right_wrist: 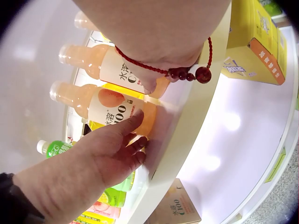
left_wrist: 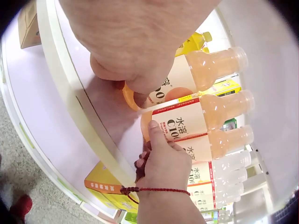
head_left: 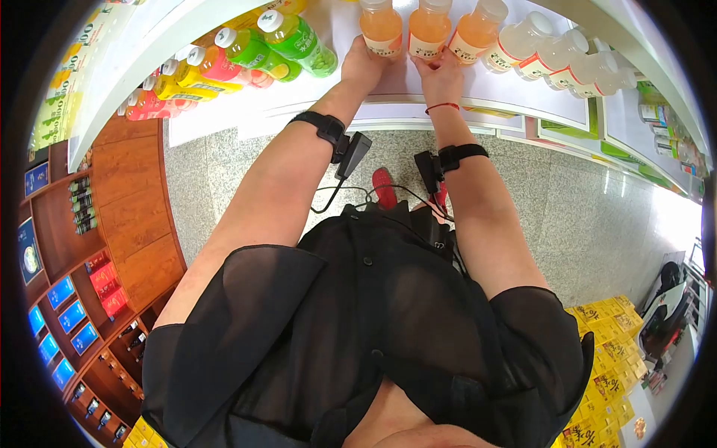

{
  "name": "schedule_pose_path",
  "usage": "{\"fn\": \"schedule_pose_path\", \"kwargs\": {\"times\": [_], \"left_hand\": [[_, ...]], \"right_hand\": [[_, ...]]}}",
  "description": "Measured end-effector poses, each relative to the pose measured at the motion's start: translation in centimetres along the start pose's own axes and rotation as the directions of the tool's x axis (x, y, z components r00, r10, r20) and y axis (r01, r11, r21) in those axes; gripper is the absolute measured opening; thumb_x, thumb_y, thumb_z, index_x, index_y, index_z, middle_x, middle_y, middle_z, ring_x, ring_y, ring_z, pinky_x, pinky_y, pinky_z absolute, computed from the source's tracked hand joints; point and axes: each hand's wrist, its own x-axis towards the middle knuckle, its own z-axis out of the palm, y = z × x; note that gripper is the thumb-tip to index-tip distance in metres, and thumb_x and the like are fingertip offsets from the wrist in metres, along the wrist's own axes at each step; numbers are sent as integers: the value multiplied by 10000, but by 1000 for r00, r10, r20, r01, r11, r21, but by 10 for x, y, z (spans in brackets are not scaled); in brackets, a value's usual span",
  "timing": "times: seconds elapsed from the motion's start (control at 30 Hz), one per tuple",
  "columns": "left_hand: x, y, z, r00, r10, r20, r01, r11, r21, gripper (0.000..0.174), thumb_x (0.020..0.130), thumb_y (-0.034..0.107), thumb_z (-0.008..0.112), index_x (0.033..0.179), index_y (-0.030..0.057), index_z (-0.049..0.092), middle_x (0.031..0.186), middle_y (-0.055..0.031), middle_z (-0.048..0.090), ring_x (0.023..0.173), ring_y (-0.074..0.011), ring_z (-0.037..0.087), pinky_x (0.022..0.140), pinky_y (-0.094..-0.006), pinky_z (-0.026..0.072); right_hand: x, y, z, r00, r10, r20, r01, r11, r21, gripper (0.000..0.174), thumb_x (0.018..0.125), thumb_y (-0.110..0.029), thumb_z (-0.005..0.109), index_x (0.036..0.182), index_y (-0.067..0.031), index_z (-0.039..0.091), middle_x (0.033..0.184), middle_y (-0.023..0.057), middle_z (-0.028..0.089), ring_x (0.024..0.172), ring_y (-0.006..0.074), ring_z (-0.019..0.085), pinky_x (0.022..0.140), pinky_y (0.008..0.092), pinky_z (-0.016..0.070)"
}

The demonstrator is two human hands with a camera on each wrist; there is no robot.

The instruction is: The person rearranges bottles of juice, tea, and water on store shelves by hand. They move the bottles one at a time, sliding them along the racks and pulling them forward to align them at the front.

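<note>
Three bottles of orange-coloured juice stand side by side on a white shelf [head_left: 345,71]. My left hand [head_left: 364,67] holds the low part of the left juice bottle [head_left: 381,33], its thumb [right_wrist: 135,117] against the cream label. The other left fingers curl beside the bottle's base. At the middle juice bottle [head_left: 429,31], my right hand [head_left: 443,78], with a red bracelet, grips near the bottom. In the left wrist view its thumb [left_wrist: 154,128] lies at the label's lower end. Standing just right of it is the third juice bottle [head_left: 478,33]. The far sides of the held bottles are hidden.
Several pale bottles [head_left: 556,56] continue the row rightward. Green-labelled bottles [head_left: 299,45] and red and yellow ones stand to the left. A lower shelf [right_wrist: 233,126] holds a yellow carton [right_wrist: 257,42]. Wooden shelving [head_left: 134,201] is at far left, stacked yellow boxes [head_left: 605,358] behind right.
</note>
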Motion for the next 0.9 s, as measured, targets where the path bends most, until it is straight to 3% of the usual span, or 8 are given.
{"fn": "schedule_pose_path", "kwargs": {"times": [0.2,0.27,0.37,0.43,0.47,0.53,0.8,0.9], "left_hand": [[2,-6,3,1000,30,2,-29,997,-72,671,749,341,766,1281,71,459,1156,-170,643,1077,-325,619,911,-388,488],[4,-10,4,998,62,10,-60,988,-139,655,755,334,761,1274,69,460,1148,-172,645,1068,-327,623,904,-388,492],[3,-8,4,998,55,-6,-56,995,-88,617,768,317,750,1255,67,466,1126,-173,653,1054,-330,628,890,-388,499],[1,-4,4,998,24,-52,-25,1000,-14,600,742,218,801,1222,41,487,1037,-145,681,951,-238,663,818,-338,514],[0,-3,3,998,25,-52,-26,1000,-15,600,742,218,801,1222,41,487,1037,-145,681,951,-238,663,818,-338,514],[-2,-1,-1,1000,14,-10,-14,1000,-27,580,784,302,734,1244,69,469,1112,-176,655,1047,-333,629,883,-392,500],[-4,2,-2,999,40,-16,-40,999,-19,597,777,302,737,1255,73,462,1119,-179,653,1054,-330,629,890,-394,497],[-3,0,-3,999,45,-10,-45,999,2,609,767,305,745,1255,74,464,1130,-180,650,1060,-326,627,897,-390,494]], "right_hand": [[0,5,3,999,-8,-35,7,1000,-17,464,735,-312,787,1071,-39,621,815,85,704,755,241,675,706,356,519],[2,4,1,998,38,57,-39,999,25,527,714,-325,796,1114,-49,594,910,142,694,850,320,665,744,421,523],[3,2,1,997,48,59,-45,998,-43,527,717,-334,793,1117,-56,591,895,138,694,846,319,664,744,423,524],[3,2,0,997,48,67,-45,998,-47,530,718,-337,791,1119,-55,588,889,134,695,846,317,664,744,423,524],[3,2,0,996,48,77,-44,998,-50,533,720,-341,789,1120,-55,585,884,131,696,847,315,664,744,422,525],[3,3,0,996,51,78,-48,998,-42,533,720,-341,788,1120,-53,583,881,126,696,852,312,664,747,422,524],[2,-4,-3,996,60,71,-57,998,-31,527,715,-316,790,1119,-50,581,872,122,695,852,309,663,749,420,523],[2,4,-1,999,-13,45,14,1000,-16,544,713,-297,792,1141,-41,574,862,122,694,842,309,663,742,413,523]]}}
